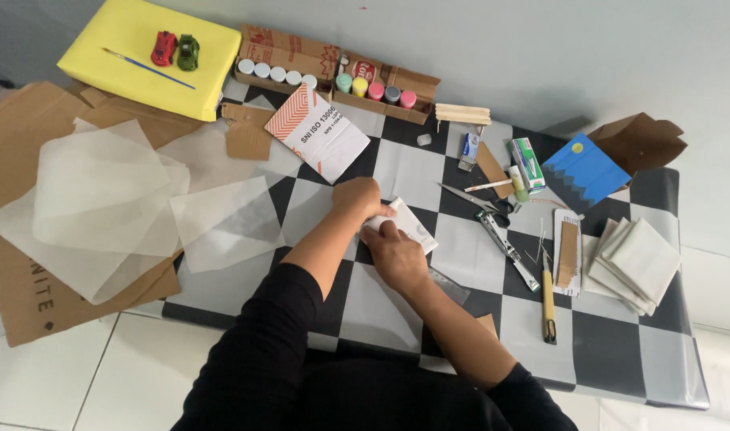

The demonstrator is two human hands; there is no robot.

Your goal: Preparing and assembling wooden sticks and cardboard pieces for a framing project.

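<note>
Both my hands rest on a small folded white paper (pixel 413 223) lying on the black-and-white checkered mat (pixel 605 343) in the middle of the view. My left hand (pixel 357 199) presses down on the paper's left end with curled fingers. My right hand (pixel 393 255) pinches its lower edge just beside the left hand. Part of the paper is hidden under both hands. Black sleeves cover my upper arms.
Translucent paper sheets (pixel 101 199) lie on cardboard at left. A yellow block (pixel 125 72) holds two toy cars and a brush. Paint pots (pixel 373 88) sit in boxes at the back. Scissors (pixel 473 199), a stapler (pixel 509 251), a cutter (pixel 549 307) and folded white squares (pixel 632 263) lie to the right.
</note>
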